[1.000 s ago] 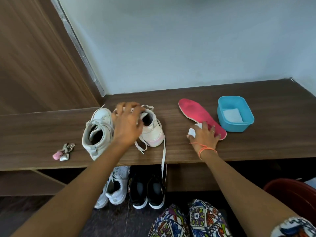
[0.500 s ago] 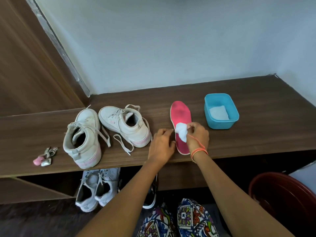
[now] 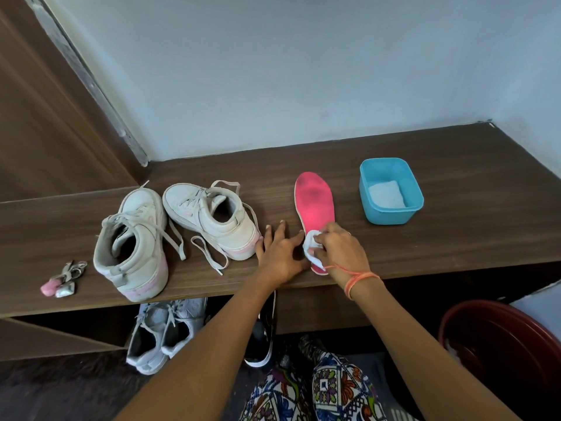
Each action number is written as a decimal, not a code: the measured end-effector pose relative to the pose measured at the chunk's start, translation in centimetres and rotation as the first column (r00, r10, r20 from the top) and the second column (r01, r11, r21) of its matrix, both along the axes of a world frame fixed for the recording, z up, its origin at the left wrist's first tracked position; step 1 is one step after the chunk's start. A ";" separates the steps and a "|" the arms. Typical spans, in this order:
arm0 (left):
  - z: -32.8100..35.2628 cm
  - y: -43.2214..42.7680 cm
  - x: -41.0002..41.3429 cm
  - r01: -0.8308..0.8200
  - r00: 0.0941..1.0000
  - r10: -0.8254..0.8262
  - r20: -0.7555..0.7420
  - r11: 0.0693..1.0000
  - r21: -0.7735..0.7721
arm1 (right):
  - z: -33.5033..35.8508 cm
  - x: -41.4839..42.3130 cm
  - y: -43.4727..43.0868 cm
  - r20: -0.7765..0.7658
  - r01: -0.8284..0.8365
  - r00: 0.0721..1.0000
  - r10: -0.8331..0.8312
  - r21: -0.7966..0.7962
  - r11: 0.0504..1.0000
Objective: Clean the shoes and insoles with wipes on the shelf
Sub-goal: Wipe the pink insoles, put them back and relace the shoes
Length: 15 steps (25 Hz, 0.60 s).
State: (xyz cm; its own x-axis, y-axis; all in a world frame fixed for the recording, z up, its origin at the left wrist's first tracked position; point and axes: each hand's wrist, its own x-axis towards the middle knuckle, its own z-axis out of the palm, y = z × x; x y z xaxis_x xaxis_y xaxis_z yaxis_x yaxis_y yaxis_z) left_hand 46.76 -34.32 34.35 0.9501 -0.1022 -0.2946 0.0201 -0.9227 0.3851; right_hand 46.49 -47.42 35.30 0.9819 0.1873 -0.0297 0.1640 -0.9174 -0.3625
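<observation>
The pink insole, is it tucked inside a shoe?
No, the pink insole lies flat on the wooden shelf beside the blue tub.

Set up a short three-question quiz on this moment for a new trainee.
1. True or false: the right hand holds a white wipe against the pink insole.
2. Multiple choice: where do the spare wipes lie? A) in the blue tub B) in a drawer C) on the floor
3. Fill in: the left hand rests with fingers spread on the shelf, between the insole and a white ____.

Key: 1 true; 2 A; 3 shoe.
</observation>
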 end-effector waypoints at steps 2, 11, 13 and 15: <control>-0.2 0.0 0.1 0.003 1.000 -0.004 -0.029 1.000 -0.023 | 0.2 0.1 0.3 0.052 0.021 0.998 -0.021 -0.005 1.000; -0.8 0.4 0.1 -0.006 0.996 -0.008 -0.092 0.989 -0.147 | 1.5 5.0 1.9 0.076 0.092 0.993 -0.091 -0.006 0.996; -0.9 0.5 0.1 -0.002 0.995 -0.014 -0.098 0.988 -0.154 | 1.5 3.7 1.7 0.066 0.071 0.995 -0.070 -0.020 0.997; -0.9 0.4 0.2 -0.001 0.995 -0.013 -0.100 0.991 -0.134 | 1.4 1.7 1.3 0.073 0.075 0.995 -0.072 -0.046 0.996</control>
